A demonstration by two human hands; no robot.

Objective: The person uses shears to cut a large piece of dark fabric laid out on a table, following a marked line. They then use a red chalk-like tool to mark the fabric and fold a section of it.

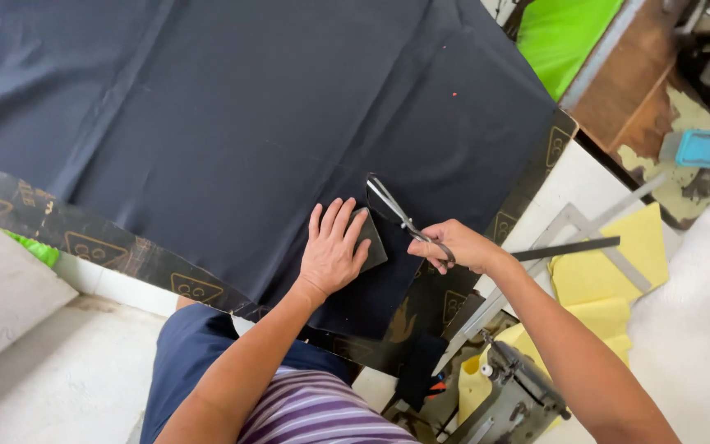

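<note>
Navy fabric is lying spread over the black cutting board, its near edge at my hands. My left hand is pressing flat, fingers spread, on a small grey template. My right hand is closed through the scissors, blades parted around the template's far corner. Risks: template sliding under light pressure, cloth bunching at the folds, blades straying toward my left fingertips. Further right, metal rulers and yellow foam are sitting idle.

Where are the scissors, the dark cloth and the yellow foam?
scissors (pixel 394 208): head view, on the blades.
dark cloth (pixel 207 115): head view, on its flat middle.
yellow foam (pixel 647 238): head view, on the top sheet.
</note>
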